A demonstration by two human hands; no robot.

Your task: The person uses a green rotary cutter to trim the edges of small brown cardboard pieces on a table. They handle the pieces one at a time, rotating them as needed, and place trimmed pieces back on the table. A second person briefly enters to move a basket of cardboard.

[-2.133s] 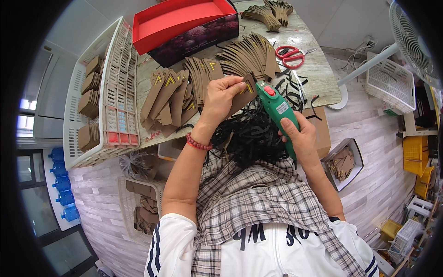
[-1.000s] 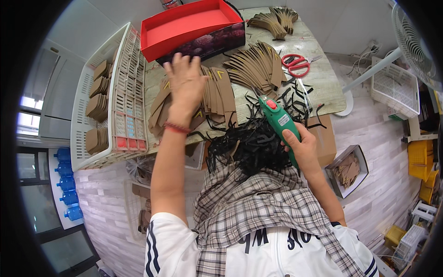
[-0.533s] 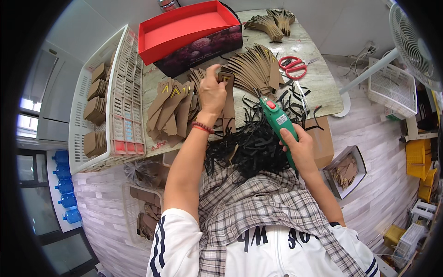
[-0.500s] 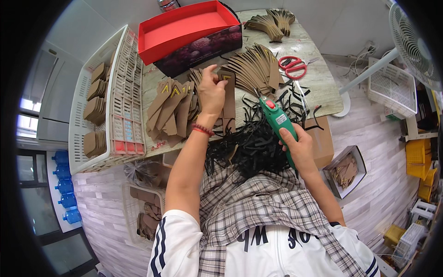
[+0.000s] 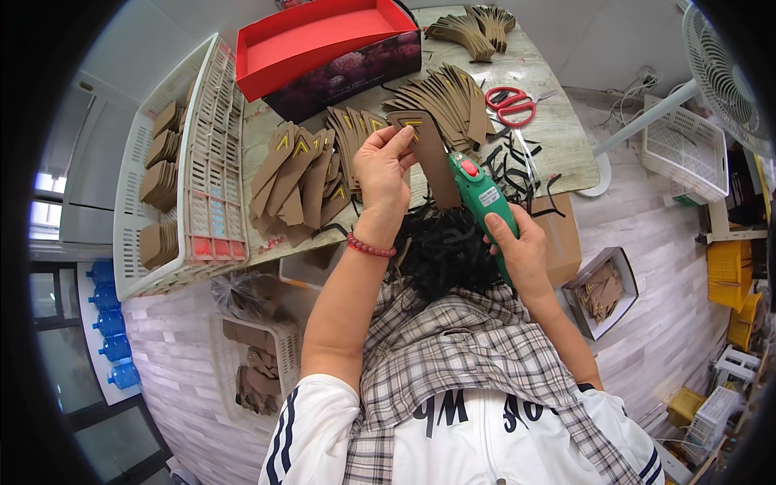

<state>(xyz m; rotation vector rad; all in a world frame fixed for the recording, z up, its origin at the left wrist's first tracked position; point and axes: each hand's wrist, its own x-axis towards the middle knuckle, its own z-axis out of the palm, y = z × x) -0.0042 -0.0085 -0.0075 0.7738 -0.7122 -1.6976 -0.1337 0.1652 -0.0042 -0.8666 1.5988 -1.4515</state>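
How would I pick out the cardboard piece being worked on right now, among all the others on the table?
Start at the long red open box at the table's far edge, then come toward the person past the fanned brown cardboard strips. The piece is the brown cardboard strip pinched in the left hand, beside the green glue gun; it alone is lifted off the table.

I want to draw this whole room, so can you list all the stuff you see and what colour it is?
Brown cardboard strip with yellow chevron: one, brown, in left grip.
Green glue gun: one, green with a red button, in right grip.
Cardboard strip piles: many, brown, across the table.
Red shallow box: one, table's far edge.
Red-handled scissors: one, table right.
White plastic crate: one, table left.
Black cord tangle: one, on the lap.
White fan: one, right.
Left hand.
Right hand.
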